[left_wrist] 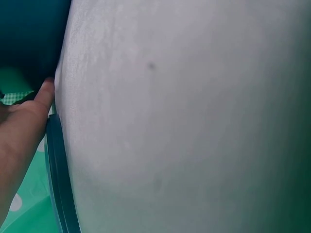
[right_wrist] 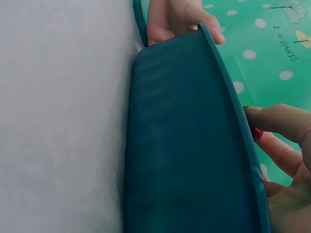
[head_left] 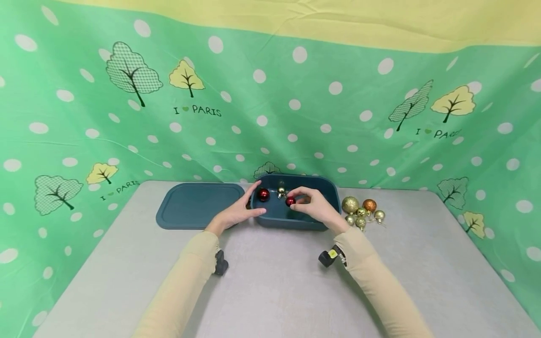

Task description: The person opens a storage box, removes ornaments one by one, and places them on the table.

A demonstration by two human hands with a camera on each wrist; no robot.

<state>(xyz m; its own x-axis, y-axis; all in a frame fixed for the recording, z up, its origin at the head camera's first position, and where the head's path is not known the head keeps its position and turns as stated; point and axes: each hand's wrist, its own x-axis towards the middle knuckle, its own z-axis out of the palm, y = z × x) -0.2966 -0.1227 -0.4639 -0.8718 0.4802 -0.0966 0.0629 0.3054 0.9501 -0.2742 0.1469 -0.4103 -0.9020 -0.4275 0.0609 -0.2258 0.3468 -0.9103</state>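
A dark teal box (head_left: 291,224) stands at the back of the table, uncovered. My left hand (head_left: 234,212) lies against its left end, thumb and fingers spread and fairly straight, touching the rim. Over the inside of the box, my right hand (head_left: 318,206) pinches a shiny red bauble (head_left: 290,201) between thumb and fingers; the right wrist view shows only part of this bauble (right_wrist: 257,133) behind the rim. A second red bauble (head_left: 263,195) lies in the left part of the box. Beside it are small gold baubles (head_left: 281,191), their number unclear.
A flat teal lid (head_left: 198,206) lies on the table left of the box. Right of the box sit several baubles: a large glittery gold one (head_left: 350,205), an orange one (head_left: 369,205) and smaller gold ones (head_left: 379,216). A green printed cloth (head_left: 270,103) hangs behind the table.
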